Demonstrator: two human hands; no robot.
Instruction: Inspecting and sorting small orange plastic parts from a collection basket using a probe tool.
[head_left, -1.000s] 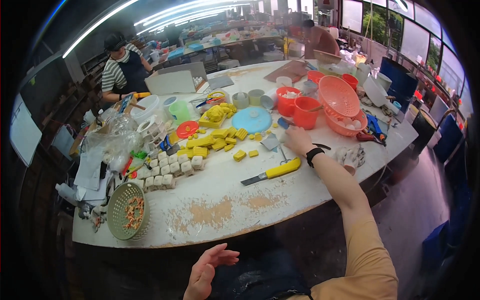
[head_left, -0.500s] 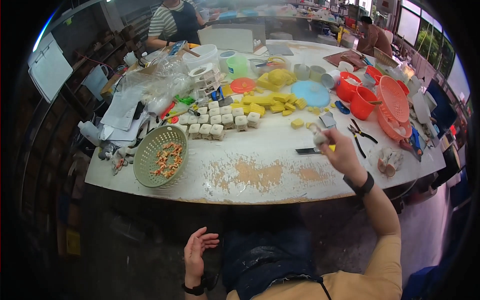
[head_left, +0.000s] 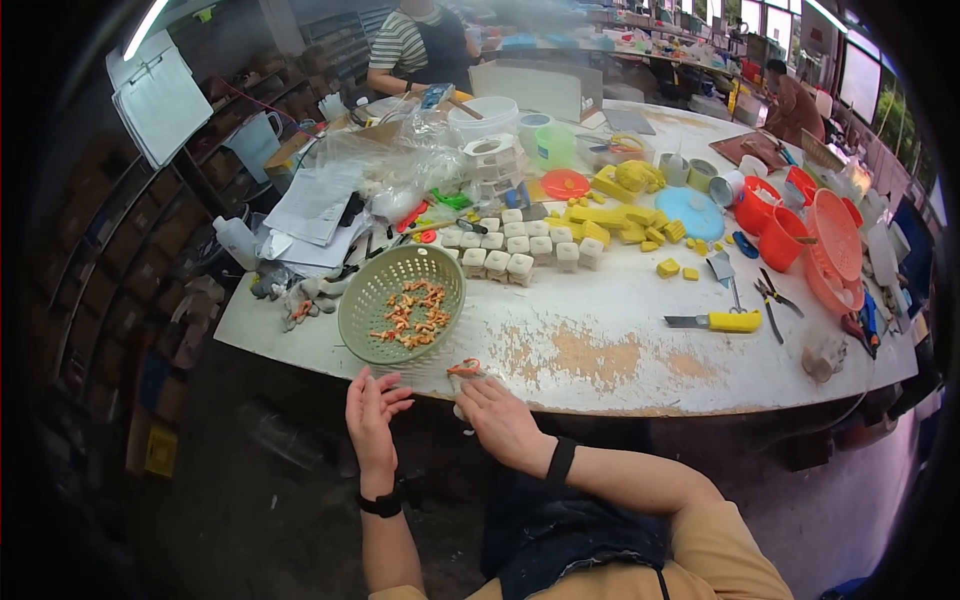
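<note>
My right hand [head_left: 500,422] is at the table's front edge, fingers bent over a small whitish wad that is mostly hidden beneath them. A small orange piece [head_left: 465,367] shows just beyond its fingertips. To the left, my left hand [head_left: 376,420] is raised in front of the edge, empty, its fingers apart. Beyond both hands stands a tilted olive-green perforated basket [head_left: 360,310] with several small curled orange pieces [head_left: 412,315] in it. A yellow-handled knife [head_left: 735,321] lies on the table to the right.
Rows of whitish blocks [head_left: 520,268], yellow blocks [head_left: 625,222] and a blue disc [head_left: 690,213] lie farther back. Pliers [head_left: 772,300], red cups [head_left: 782,240] and an orange basket [head_left: 838,235] are at the right. Papers [head_left: 315,205] and plastic bags lie left. A co-worker [head_left: 425,50] stands across the table.
My right hand has swept left and nearer, from beside the knife to the table edge by the basket. My left hand has risen toward the edge. The view has shifted left.
</note>
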